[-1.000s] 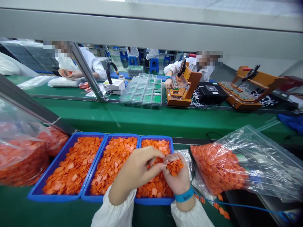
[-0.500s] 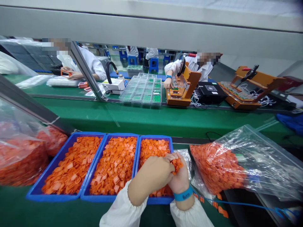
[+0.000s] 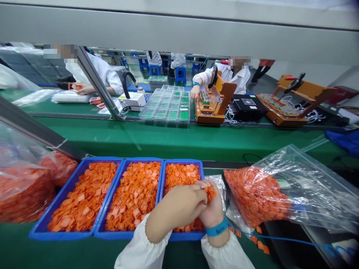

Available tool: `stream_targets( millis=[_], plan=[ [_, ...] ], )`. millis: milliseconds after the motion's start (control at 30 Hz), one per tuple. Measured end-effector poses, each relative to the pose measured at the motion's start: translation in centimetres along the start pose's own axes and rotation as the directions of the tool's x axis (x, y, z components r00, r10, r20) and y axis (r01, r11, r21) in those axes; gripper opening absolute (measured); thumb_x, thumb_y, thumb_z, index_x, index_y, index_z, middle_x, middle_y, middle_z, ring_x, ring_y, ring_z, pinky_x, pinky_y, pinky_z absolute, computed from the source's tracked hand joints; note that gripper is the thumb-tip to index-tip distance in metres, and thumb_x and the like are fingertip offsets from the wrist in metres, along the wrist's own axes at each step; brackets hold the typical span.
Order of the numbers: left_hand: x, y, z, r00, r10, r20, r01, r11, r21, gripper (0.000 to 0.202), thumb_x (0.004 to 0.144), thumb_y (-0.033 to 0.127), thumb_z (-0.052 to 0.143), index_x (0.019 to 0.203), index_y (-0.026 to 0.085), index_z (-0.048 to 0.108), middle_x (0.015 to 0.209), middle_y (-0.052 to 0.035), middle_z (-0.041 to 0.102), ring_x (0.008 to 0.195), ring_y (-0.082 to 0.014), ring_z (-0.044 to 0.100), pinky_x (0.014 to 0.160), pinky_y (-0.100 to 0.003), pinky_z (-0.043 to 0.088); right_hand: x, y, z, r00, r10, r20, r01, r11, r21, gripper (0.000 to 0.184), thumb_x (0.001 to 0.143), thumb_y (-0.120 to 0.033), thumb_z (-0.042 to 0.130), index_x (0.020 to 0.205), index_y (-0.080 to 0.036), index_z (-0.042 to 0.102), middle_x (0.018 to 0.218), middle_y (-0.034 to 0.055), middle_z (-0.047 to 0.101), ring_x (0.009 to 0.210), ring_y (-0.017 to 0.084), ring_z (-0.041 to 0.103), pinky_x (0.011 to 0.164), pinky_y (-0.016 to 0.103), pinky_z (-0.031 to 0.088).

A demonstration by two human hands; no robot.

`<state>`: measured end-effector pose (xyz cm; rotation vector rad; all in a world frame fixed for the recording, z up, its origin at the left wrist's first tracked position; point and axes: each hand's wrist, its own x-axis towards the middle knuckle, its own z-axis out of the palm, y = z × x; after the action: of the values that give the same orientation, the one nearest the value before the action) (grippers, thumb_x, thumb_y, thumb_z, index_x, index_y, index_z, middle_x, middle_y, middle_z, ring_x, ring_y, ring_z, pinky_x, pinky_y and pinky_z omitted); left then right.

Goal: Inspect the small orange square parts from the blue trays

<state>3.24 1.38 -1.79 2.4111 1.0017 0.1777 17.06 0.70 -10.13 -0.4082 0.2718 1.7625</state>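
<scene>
Both my hands meet over the right blue tray (image 3: 183, 163) of small orange plastic parts. My right hand (image 3: 213, 210), with a blue wristband, is cupped palm up around a small heap of orange parts (image 3: 209, 192). My left hand (image 3: 179, 207) reaches across from the left, fingers curled and pinching at that heap. Two more blue trays, the middle tray (image 3: 141, 160) and the left tray (image 3: 70, 186), hold the same orange parts.
A clear bag of orange parts (image 3: 259, 196) lies to the right, another bag (image 3: 25, 186) at the left. A green conveyor belt (image 3: 179, 140) runs behind the trays. Beyond it, people in white work at orange fixtures (image 3: 210, 106) beside a clear component tray (image 3: 168, 106).
My left hand has closed over the heap in my right hand, its fingers going from spread and raised to curled down. Both hands stayed over the right tray.
</scene>
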Motion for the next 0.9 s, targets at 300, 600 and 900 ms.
stream_targets(
  millis=[300,600,900],
  plan=[
    [-1.0,-2.2,-1.0,0.995,-0.094,0.015,0.094,0.996,-0.011,0.015,0.091,0.019,0.067,0.100,0.027,0.076,0.102,0.0000,0.080,0.097,-0.0259,0.076,0.087,-0.037,0.058,-0.4,0.1,0.3,0.999,0.011,-0.033,-0.009,0.997,0.072,0.030,0.084,-0.017,0.074,0.067,-0.023,0.050,0.063,-0.0066,0.055,0.058,0.009,0.059,0.065,0.023,0.058],
    [0.6,-0.4,0.6,0.990,-0.140,0.027,0.136,0.985,0.101,0.010,0.086,0.022,0.066,0.079,0.019,0.072,0.082,-0.0072,0.078,0.080,-0.0307,0.076,0.072,-0.038,0.059,-0.4,0.0,0.6,0.999,0.024,-0.030,-0.021,0.995,0.099,0.033,0.079,-0.015,0.077,0.066,-0.023,0.048,0.063,-0.0068,0.055,0.059,0.009,0.060,0.065,0.020,0.059],
    [0.6,-0.3,0.5,0.990,-0.133,0.042,0.128,0.986,0.103,0.010,0.084,0.022,0.064,0.074,0.020,0.067,0.078,-0.0053,0.076,0.078,-0.0285,0.075,0.068,-0.035,0.056,-0.2,0.1,0.3,0.999,0.024,-0.044,-0.019,0.993,0.113,0.031,0.078,-0.014,0.077,0.065,-0.023,0.049,0.063,-0.0067,0.055,0.058,0.009,0.059,0.065,0.021,0.058]
  ],
)
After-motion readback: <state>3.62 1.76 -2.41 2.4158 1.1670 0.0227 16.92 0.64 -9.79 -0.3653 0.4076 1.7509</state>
